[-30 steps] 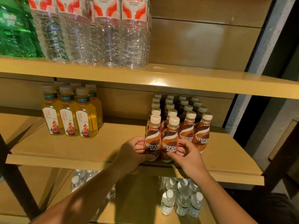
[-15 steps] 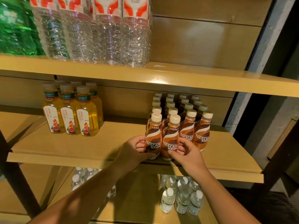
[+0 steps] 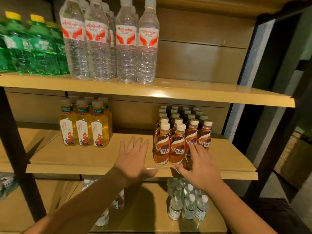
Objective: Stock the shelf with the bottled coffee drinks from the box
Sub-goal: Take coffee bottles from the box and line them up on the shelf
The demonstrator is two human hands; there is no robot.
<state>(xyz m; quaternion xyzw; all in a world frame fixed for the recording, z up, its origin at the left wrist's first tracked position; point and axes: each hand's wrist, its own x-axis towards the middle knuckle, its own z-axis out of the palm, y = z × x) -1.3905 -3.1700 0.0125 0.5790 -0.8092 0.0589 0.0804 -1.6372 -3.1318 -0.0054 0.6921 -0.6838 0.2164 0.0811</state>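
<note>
Both hands have let go of the coffee bottles (image 3: pixel 168 149) on the shelf (image 3: pixel 84 159). The left hand (image 3: pixel 133 159), fingers spread, hovers left of them; the right hand (image 3: pixel 200 168), fingers apart, brushes the front row.

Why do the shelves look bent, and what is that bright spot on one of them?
Head view: the wide-angle lens bows the upper shelf and leans the uprights; the bright spot is glare on that shelf's front edge; light is dim and warm; the green bottles at the left are smeared; the coffee bottles read sharply.
</note>
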